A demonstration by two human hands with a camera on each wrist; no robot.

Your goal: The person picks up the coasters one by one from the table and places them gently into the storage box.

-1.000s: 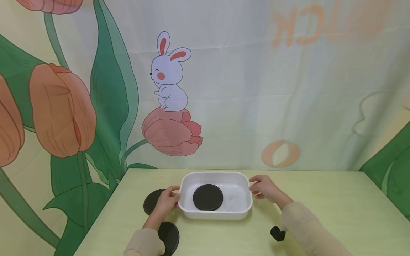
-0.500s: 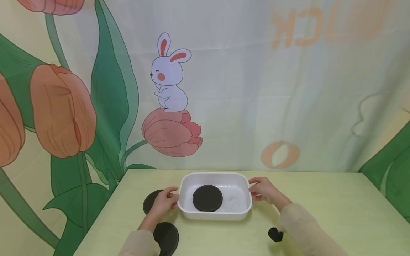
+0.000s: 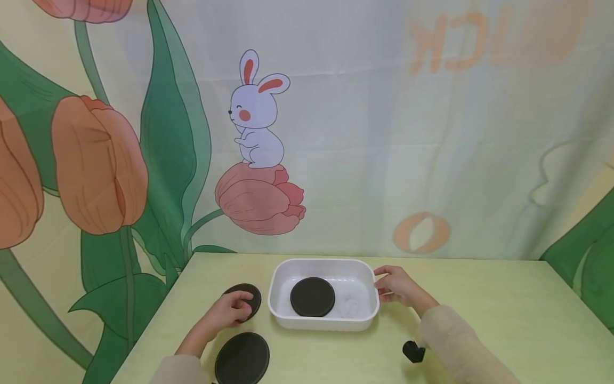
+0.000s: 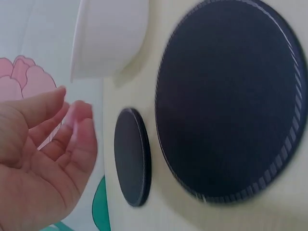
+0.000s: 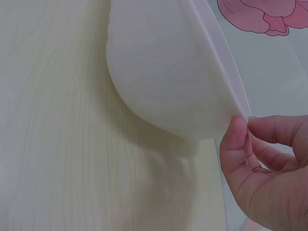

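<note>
A white rectangular basin [image 3: 326, 324] stands at the back of the table with one black disc [image 3: 313, 296] lying inside. My right hand [image 3: 399, 285] is at its right end; in the right wrist view, thumb and forefinger pinch the rim of the basin [image 5: 159, 72]. Over a second black disc [image 3: 254, 298], left of the basin, hovers my left hand [image 3: 225, 312], partly covering it in the head view. Its fingers are loosely bent and hold nothing in the left wrist view. Nearer to me lies a third disc [image 3: 242, 358], its ridged edge showing in the left wrist view.
The pale wooden table [image 3: 479, 309] meets a hanging cloth [image 3: 355, 160] printed with a rabbit and tulips along its back edge. A small black piece [image 3: 413, 352] shows by the right sleeve [image 3: 448, 330].
My left hand has left the basin's left side and moved left over the far disc, baring more of the near disc. The right hand has closed in on the rim; the basin has hardly moved.
</note>
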